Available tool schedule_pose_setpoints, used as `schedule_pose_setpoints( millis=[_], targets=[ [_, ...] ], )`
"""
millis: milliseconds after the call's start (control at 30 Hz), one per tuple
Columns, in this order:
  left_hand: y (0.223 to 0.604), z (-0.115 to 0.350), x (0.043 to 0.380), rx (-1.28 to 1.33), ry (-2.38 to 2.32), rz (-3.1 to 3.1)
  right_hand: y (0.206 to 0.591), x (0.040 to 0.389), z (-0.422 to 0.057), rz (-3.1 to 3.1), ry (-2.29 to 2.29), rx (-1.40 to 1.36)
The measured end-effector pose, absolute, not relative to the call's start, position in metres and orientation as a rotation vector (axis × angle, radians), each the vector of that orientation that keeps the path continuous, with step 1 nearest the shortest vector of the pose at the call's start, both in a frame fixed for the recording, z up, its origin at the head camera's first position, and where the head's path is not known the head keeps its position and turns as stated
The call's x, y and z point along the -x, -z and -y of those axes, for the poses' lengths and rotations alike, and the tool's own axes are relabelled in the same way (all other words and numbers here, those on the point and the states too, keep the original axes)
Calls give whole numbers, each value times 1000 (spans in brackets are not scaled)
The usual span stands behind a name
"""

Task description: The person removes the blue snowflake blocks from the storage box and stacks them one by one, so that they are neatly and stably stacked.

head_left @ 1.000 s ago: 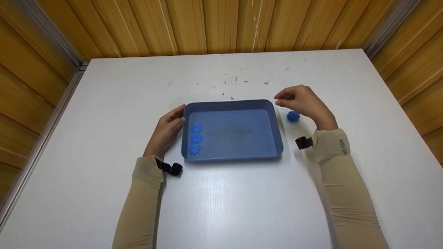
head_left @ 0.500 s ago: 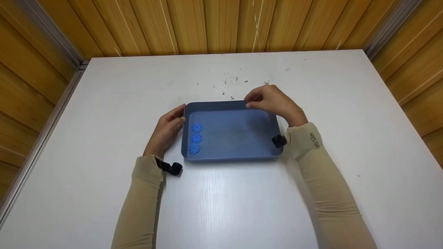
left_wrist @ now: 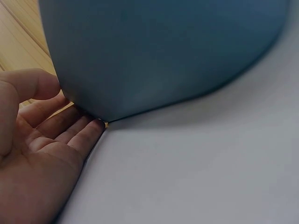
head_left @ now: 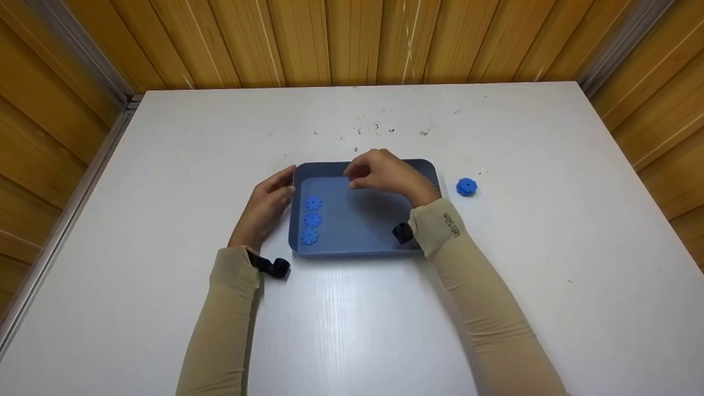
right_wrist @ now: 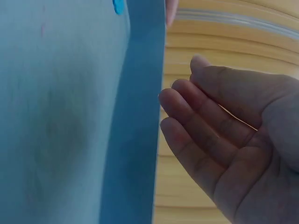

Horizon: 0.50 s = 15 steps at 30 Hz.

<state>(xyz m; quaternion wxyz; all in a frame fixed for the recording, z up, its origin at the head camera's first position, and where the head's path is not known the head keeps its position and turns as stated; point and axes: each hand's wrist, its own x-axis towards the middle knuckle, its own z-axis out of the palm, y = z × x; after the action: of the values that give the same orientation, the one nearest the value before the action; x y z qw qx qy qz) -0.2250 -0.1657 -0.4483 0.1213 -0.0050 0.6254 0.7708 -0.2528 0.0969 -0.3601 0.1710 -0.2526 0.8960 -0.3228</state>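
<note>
A blue tray [head_left: 363, 254] lies on the white table. My left hand [head_left: 265, 206] rests its fingertips against the tray's left wall, and the left wrist view shows thumb and fingers [left_wrist: 84, 137] touching the outer side. Over the tray's far half hovers my right hand [head_left: 385, 173], its fingers loosely bent. No object shows between thumb and fingers [right_wrist: 196, 154] in the right wrist view. Inside the tray, along its left side, three blue notched discs [head_left: 313, 220] lie in a column. More blue discs in a small pile [head_left: 467, 187] sit on the table right of the tray.
Black wrist cameras [head_left: 281, 268] stick out from both sleeves. Dark specks [head_left: 377, 127] mark the table [head_left: 181, 165] behind the tray. Wood-look panels [head_left: 352, 44] stand at the back and sides.
My right hand has moved left from beside the disc pile to over the tray, uncovering the pile. My left hand, the tray and the three discs in it have stayed put.
</note>
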Motion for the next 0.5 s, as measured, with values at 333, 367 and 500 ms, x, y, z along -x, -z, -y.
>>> schedule_pose_setpoints(
  millis=[333, 367, 500],
  targets=[
    [448, 166, 226, 10, -2240, -1831, 377, 254, -66, -2462, 871, 752],
    [448, 166, 226, 13, -2232, -1841, 379, 254, -64, -2451, 871, 756],
    [449, 166, 225, 25, -2212, -1865, 385, 255, -53, -2406, 881, 781]
  ],
)
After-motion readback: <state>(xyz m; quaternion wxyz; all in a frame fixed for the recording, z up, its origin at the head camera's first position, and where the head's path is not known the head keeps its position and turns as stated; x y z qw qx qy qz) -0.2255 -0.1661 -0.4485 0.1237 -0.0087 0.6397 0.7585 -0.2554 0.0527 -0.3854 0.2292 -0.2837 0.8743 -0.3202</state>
